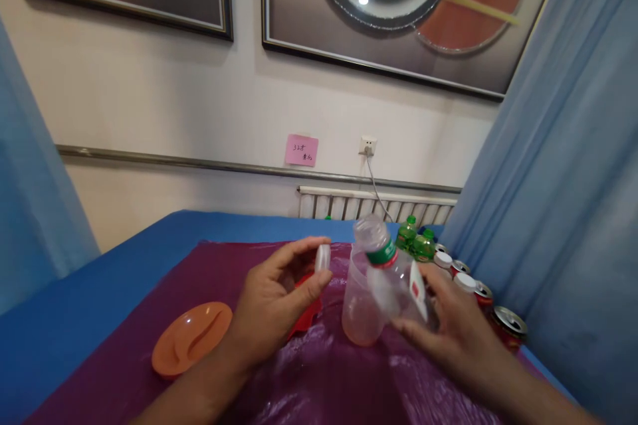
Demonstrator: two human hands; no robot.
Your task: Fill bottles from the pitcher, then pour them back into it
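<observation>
Left hand (274, 295): grip closed to a pinch, thumb and fingertips on a small white round plastic cap (323, 257).
Right hand (451, 312): grip wrapped around a clear plastic bottle with a green neck band (400, 279), its neck tilted up and leftward.
Tall translucent plastic cup (359, 319): upright behind the bottle, on the purple plastic sheet (349, 385) covering the blue counter (114, 285).
Orange glossy divided dish (199, 329): beside the left forearm.
Far right: green plastic bottles (423, 246) and open drink cans (509, 324).
</observation>
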